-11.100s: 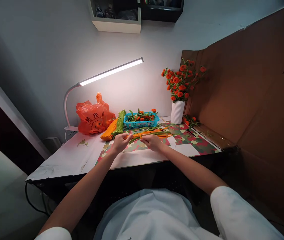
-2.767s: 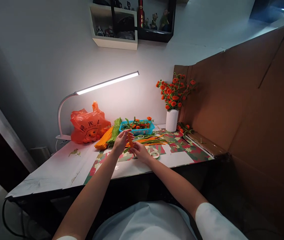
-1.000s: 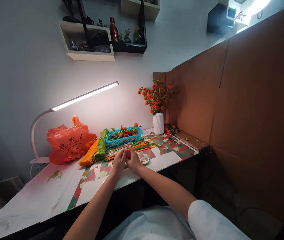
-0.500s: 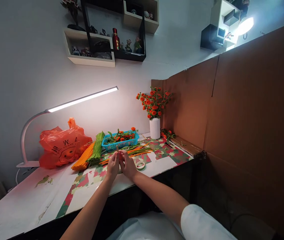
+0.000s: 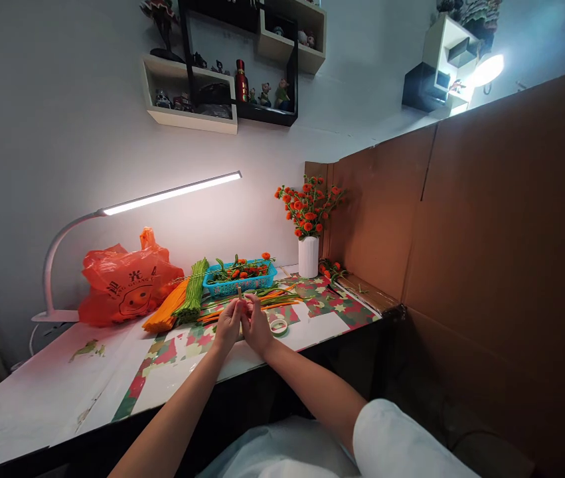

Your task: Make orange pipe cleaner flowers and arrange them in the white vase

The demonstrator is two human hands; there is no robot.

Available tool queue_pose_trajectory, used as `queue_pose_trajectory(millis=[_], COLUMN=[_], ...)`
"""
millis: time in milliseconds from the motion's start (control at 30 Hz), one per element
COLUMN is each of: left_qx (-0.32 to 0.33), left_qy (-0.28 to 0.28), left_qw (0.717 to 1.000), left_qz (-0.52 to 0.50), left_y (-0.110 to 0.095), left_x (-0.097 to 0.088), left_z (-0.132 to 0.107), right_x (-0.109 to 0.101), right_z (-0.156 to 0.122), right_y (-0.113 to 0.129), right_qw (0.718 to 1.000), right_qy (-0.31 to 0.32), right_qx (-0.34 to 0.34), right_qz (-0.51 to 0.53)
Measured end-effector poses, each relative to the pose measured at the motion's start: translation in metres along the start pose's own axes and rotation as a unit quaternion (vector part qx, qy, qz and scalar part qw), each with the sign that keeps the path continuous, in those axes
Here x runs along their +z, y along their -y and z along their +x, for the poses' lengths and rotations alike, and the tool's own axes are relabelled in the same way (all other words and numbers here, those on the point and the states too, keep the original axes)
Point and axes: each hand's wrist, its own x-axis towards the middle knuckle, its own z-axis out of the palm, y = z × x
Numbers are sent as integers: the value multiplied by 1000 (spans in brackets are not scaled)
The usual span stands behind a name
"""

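Note:
My left hand [image 5: 230, 321] is closed, and a thin brown stick [image 5: 240, 292] pokes up from its fingertips. Pressed close against it, my right hand [image 5: 256, 324] has its fingers curled in at the same spot; what lies between them is mostly hidden. Just right of the hands a roll of pale tape [image 5: 279, 326] lies flat. Behind them are loose orange and green pipe cleaners [image 5: 282, 297], spread across the table. A blue basket [image 5: 222, 287] farther back holds orange flowers with green stems and leaves.
Left of the basket lie bundles of orange pipe cleaners [image 5: 165, 312] and green pipe cleaners [image 5: 194, 292], beside a red plastic bag [image 5: 127, 285]. A desk lamp [image 5: 50, 265] arches over the table. A white vase [image 5: 308, 257] with orange flowers stands near a cardboard wall [image 5: 372, 219].
The camera view has shifted slightly. Both hands stay together at nearly the same place, with the fingers of my right hand a little more curled and raised around the stick.

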Motion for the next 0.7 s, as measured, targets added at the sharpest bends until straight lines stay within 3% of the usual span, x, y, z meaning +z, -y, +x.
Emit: queue_pose_trajectory(millis=[233,400,700], left_qx=[-8,-89,-187], left_qy=[-19,-38,-130], left_qw=[1000,988,942], left_qz=[-21,-121,-247], left_y=[1,9,9], left_x=[1,-4,-17], left_z=[1,6,8], right_x=[0,6,8], right_z=[0,4,8], right_y=[-2,-10,-7], right_qw=[999,995,976], right_qy=[-9,-24,67], right_qx=[-13,34,122], right_qz=[48,92,168])
